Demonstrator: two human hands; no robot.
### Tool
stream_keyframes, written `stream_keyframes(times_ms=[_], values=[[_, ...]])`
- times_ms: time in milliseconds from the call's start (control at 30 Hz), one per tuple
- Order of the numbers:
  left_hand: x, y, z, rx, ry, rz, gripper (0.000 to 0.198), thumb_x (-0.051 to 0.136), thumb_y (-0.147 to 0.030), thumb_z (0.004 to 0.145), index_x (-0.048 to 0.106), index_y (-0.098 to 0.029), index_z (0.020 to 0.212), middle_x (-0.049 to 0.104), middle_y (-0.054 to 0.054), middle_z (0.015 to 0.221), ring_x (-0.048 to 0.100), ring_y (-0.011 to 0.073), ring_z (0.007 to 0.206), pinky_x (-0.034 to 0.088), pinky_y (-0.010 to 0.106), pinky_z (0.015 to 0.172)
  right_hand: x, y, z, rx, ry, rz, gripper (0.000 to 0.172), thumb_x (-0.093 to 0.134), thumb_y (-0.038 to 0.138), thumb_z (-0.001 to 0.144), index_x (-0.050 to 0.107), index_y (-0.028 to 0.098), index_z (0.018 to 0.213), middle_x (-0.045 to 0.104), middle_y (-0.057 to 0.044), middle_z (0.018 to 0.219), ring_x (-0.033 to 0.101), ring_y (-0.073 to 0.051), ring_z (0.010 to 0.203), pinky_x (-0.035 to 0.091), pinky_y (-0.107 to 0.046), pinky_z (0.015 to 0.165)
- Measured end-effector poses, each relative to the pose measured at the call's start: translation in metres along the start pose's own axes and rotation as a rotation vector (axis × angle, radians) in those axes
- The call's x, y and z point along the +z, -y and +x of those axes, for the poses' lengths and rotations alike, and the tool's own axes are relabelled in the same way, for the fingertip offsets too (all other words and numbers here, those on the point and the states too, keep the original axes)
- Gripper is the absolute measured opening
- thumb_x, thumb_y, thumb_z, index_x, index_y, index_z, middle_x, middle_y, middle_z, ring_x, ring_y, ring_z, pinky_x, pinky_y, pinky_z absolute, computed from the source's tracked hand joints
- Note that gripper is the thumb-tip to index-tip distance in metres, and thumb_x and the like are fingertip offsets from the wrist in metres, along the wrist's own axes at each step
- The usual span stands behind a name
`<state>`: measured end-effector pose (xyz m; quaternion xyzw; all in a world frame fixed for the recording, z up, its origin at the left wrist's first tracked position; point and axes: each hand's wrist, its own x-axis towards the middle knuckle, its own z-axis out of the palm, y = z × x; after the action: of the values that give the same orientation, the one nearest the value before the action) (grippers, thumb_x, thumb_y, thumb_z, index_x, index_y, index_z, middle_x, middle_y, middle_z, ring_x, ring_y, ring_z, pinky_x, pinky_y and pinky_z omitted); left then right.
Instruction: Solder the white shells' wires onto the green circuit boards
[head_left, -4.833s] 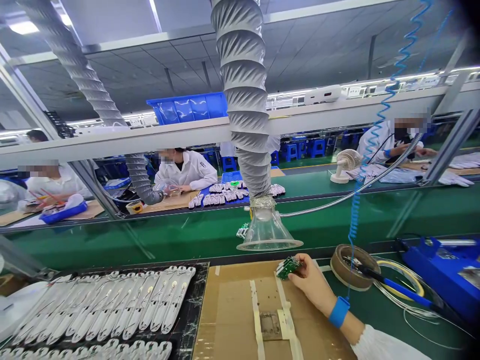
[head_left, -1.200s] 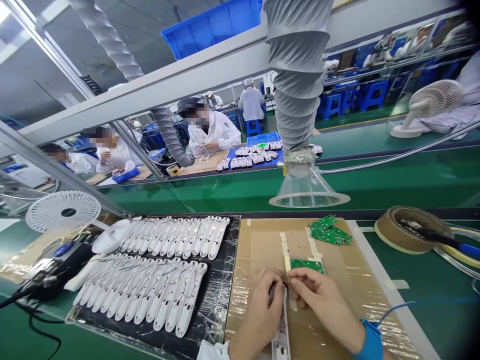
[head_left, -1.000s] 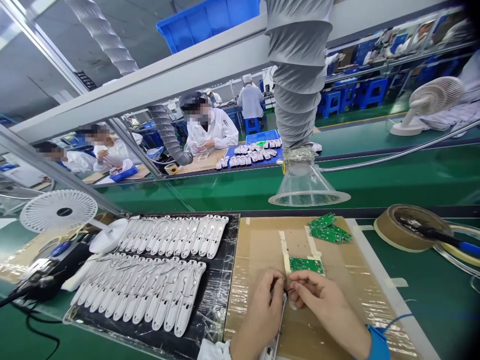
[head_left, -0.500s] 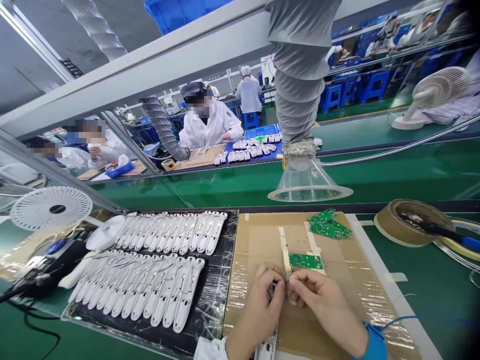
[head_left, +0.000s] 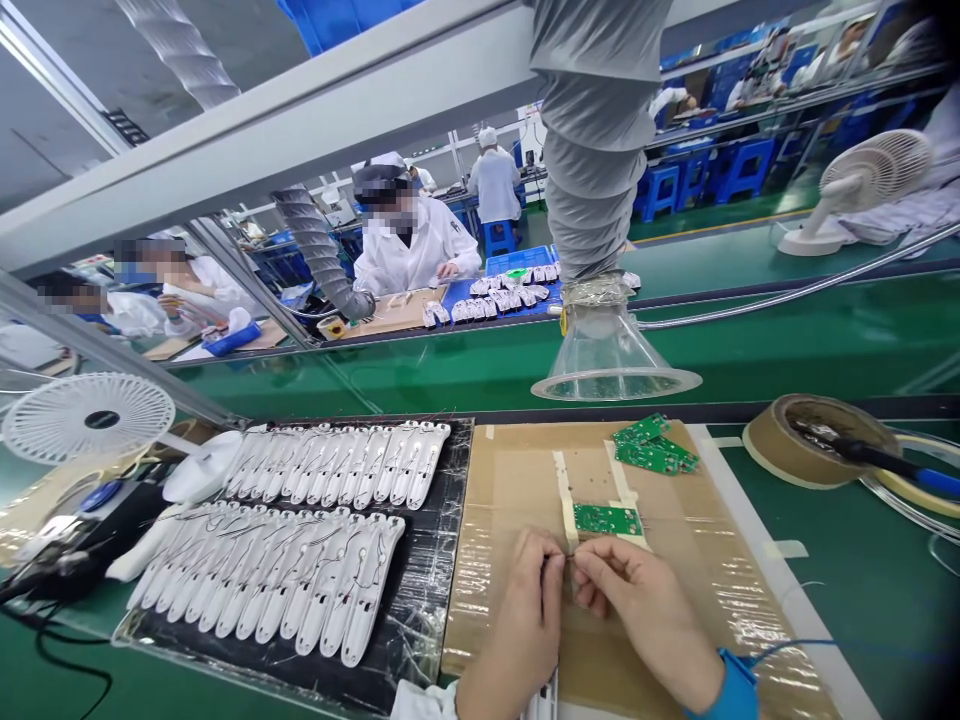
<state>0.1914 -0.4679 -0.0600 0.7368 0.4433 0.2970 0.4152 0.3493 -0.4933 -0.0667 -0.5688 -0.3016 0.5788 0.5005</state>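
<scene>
My left hand [head_left: 525, 625] and my right hand [head_left: 637, 610] meet fingertip to fingertip over a taped cardboard mat [head_left: 697, 560]. Both pinch thin wires at the end of a white plastic shell [head_left: 541, 705], most of it hidden under my left hand. A blue strap [head_left: 733, 685] circles my right wrist. Just beyond the fingers a green circuit board [head_left: 607, 519] lies between two tape strips. A small pile of green boards [head_left: 654, 455] sits at the mat's far edge.
A black tray [head_left: 442, 560] holding two rows of white shells [head_left: 300, 540] lies to the left. A clear fume funnel [head_left: 613, 355] hangs over the mat. Tape roll [head_left: 806, 440] and soldering iron [head_left: 877, 462] sit at right, a small fan [head_left: 86, 420] at left. Other workers sit across the green conveyor [head_left: 787, 350].
4.8 s ago only my right hand showed, holding a green board near the funnel. In the last second both hands stay pinched together; the view has tipped down slightly.
</scene>
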Motion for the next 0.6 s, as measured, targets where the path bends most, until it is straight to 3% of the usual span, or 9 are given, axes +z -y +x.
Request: stream_keyframes(times_ms=[233,400,500,600], values=[[0.009,0.002,0.001,0.052,-0.099,0.055,0.029,0.034,-0.031,0.114,0.051,-0.022,0.092,0.056,0.005,0.093,0.054,0.0191,0.085,0.043,0.031,0.078,-0.001,0.000,-0.003,0.005,-0.013,0.033,0.075,0.080,0.092,0.064,0.072,0.017,0.071,0.067,-0.005,0.063,0.059,-0.017,0.054,0.046,-0.027,0.051],[0.008,-0.006,0.010,0.086,-0.089,0.027,0.030,0.038,-0.033,0.113,0.055,-0.022,0.091,0.059,0.005,0.090,0.056,0.0192,0.084,0.044,0.031,0.077,-0.002,0.000,-0.004,-0.031,-0.023,0.067,0.072,0.082,0.088,0.066,0.073,0.017,0.067,0.067,-0.006,0.058,0.059,-0.016,0.051,0.045,-0.027,0.050],[0.003,-0.004,0.019,0.065,-0.061,-0.007,0.030,0.041,-0.036,0.113,0.058,-0.023,0.093,0.061,0.005,0.092,0.058,0.0201,0.087,0.045,0.032,0.080,-0.033,0.003,-0.007,-0.095,-0.137,0.077,0.066,0.085,0.080,0.072,0.077,0.015,0.071,0.070,-0.009,0.062,0.063,-0.019,0.054,0.051,-0.029,0.053],[-0.006,0.005,0.031,0.022,-0.045,-0.023,0.032,0.043,-0.043,0.111,0.059,-0.023,0.091,0.061,0.004,0.091,0.059,0.0213,0.087,0.045,0.033,0.081,-0.094,0.017,-0.012,-0.194,-0.483,0.128,0.056,0.088,0.068,0.078,0.078,0.017,0.098,0.074,-0.007,0.075,0.066,-0.017,0.062,0.058,-0.027,0.059]])
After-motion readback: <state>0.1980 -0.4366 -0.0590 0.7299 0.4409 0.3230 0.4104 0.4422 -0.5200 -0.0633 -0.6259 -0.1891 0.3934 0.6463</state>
